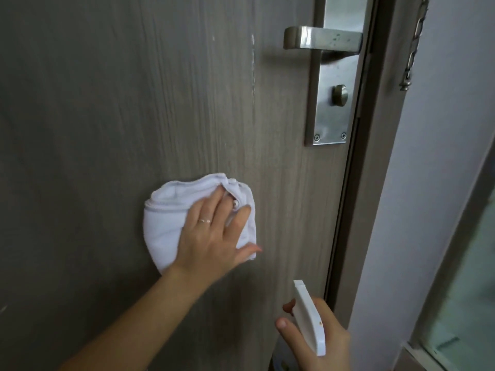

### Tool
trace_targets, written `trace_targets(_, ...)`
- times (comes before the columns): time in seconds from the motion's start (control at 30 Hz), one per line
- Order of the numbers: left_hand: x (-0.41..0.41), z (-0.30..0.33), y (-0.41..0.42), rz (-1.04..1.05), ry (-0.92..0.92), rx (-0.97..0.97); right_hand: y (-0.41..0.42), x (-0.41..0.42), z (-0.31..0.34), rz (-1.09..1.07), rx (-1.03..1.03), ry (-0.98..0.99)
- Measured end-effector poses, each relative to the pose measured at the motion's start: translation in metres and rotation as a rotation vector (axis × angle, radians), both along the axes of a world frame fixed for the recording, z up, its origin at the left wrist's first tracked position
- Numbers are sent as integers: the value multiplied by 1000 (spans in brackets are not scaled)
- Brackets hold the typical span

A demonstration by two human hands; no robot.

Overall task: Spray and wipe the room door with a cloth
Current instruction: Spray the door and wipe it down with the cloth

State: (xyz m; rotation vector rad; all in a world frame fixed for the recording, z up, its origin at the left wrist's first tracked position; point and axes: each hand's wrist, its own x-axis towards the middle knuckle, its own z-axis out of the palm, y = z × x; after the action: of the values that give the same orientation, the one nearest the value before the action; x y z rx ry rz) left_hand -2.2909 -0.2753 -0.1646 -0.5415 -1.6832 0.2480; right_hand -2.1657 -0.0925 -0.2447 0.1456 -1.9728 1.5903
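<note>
While left [211,236] flat on cloth [166,218], right [333,341] round sprayer [309,317].

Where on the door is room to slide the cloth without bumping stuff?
The widest bare stretch is the door left of and above the cloth under the left hand. A narrower strip runs below the lock plate, right of the cloth. Crowded: upper right by the handle, low right where the right hand holds the spray bottle.

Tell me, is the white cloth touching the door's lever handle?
Apart. The head view shows bare door between the cloth and the lever handle above it.
</note>
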Motion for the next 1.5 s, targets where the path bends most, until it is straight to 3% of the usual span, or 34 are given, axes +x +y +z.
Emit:
trace_targets(0.13,1,-48,15,-151,-146,-87,-2,-3,-14,-14,5,-16)
trace_targets(0.27,4,-108,14,-79,-332,-363,1,1,-19,-33,15,-37)
trace_targets(0.4,-6,-115,8,13,-283,-621,8,5,-21,-79,38,-44)
trace_targets(0.5,-8,-92,15,-18,-179,-539,17,7,-15,-78,19,-49)
trace_targets(0.7,-12,41,32,-2,18,-59,25,2,5,-68,-31,-20)
trace_targets(0.9,-12,21,36,-61,47,-146,23,-10,1,-88,-76,-28)
trace_targets(1.1,3,-119,21,-72,-236,-416,18,-7,-11,-94,-68,-36)
trace_targets(1.17,2,-135,16,-23,-307,-473,16,-5,-11,-77,-70,-48)
trace_targets(1.33,-1,-102,21,-73,-174,-356,16,2,-9,-87,-77,-37)
trace_targets(1.5,-4,22,19,-38,26,-71,22,1,0,-90,-78,-32)
